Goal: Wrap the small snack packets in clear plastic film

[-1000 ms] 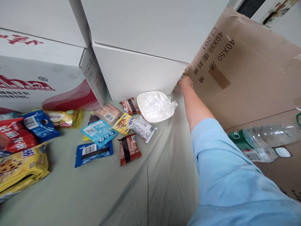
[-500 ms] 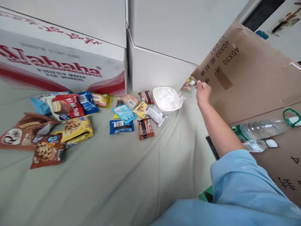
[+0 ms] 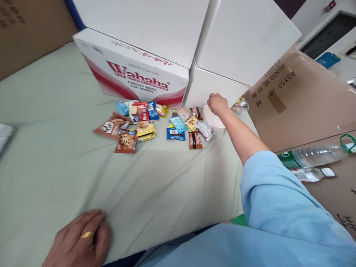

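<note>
My right hand (image 3: 217,104) reaches over the white bowl (image 3: 213,119), its fingers curled closed and pointing away. It covers the bowl's far right part, and whatever is in its fingers is hidden. The bowl's visible surface looks smooth and pale. Just left of it lie a small brown packet (image 3: 196,112), a silver-white packet (image 3: 205,130) and a yellow cookie packet (image 3: 192,123). My left hand (image 3: 80,239), with a gold ring, rests on the pale green cloth (image 3: 155,185) at lower left. Its fingers are curled together, with nothing seen in them.
Larger snack bags, among them a brown cookie bag (image 3: 126,141), lie left of the small packets. A Wahaha carton (image 3: 133,74) and white boxes (image 3: 217,85) line the back. A cardboard sheet (image 3: 294,107) and plastic bottles (image 3: 319,155) are on the right.
My right hand has moved left from the clear-wrapped items to above the bowl. The crumpled clear plastic in the bowl no longer shows. My left hand has come into view.
</note>
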Available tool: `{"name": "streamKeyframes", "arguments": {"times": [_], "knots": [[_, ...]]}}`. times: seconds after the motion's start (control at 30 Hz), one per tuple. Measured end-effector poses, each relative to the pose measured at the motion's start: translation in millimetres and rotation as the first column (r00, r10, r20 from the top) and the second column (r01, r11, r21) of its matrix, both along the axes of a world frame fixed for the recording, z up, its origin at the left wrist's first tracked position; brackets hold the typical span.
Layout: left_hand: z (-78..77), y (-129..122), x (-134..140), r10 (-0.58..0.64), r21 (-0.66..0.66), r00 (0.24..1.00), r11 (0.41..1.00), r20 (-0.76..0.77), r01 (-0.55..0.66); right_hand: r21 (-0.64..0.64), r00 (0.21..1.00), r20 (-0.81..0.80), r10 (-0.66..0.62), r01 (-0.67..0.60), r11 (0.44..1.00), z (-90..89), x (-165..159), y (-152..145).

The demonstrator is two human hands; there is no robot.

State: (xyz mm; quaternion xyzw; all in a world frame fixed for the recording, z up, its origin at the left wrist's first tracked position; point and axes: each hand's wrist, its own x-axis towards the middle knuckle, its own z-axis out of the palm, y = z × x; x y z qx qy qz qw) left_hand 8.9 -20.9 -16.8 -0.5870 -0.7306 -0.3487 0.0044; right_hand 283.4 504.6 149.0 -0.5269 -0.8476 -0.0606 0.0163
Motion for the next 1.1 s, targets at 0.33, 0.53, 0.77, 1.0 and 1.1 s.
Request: {"name": "streamKeyframes", "arguments": {"times": [0.33,0.53,0.77,1.0,1.1], "knots": [[16.5,10,10,0.038,0.159,0.994,0.987,-0.106,-0.021,-0.088,0.362,-0.929,-0.080,-0.005,0.996,43.3,27,-129],[53.3,10,54,0.003,-0.046,0.686,0.998,0.728,0.044,-0.642,0.044,-0.719,-0.693,-0.422,0.640,-32.6,17,-309],[67.3,55,101,0.110,-0.042,-0.183,0.940,0.977,0.340,-0.753,0.025,-0.512,-0.859,-0.493,0.435,-78.9,19,-381],[56.5,47,92,0.031,-0.051,0.152,0.990,0.988,0.134,-0.762,0.019,-0.583,-0.812,-0.359,0.539,-64.0,48,-365],[56.1,36,106,-0.281,0.168,0.593,0.956,0.755,0.239,-0.772,0.002,-0.537,-0.844,-0.405,0.490,-67.4,41,-374]]}}
